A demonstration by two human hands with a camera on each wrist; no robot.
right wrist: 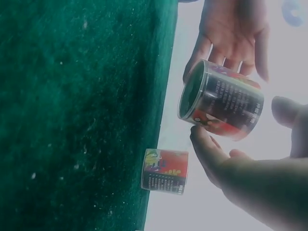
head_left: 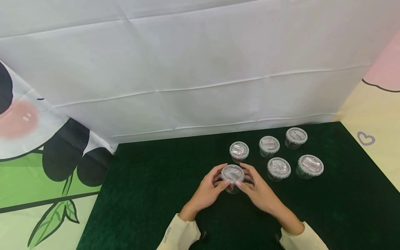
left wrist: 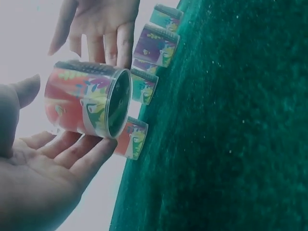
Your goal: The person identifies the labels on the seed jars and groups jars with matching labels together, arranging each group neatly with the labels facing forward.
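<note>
Between both hands, a small round clear-lidded tub [head_left: 232, 173] with a red printed label is held upright above the table. My left hand [head_left: 208, 190] grips its left side, thumb at the front and fingers curling behind. On the opposite side my right hand [head_left: 260, 194] holds it the same way. The left wrist view shows the tub's [left wrist: 77, 101] colourful label and its dark underside, clear of the cloth. From the right wrist view, the tub [right wrist: 226, 103] shows a dark panel of printed text. Just behind it stands another red-labelled tub [head_left: 239, 151].
Several similar lidded tubs stand to the right, among them a back one [head_left: 296, 137], a green-labelled one [head_left: 269, 146] and two nearer ones [head_left: 278, 168] [head_left: 310, 166]. Dark green cloth [head_left: 150, 187] covers the table. White fabric [head_left: 200, 69] hangs behind it.
</note>
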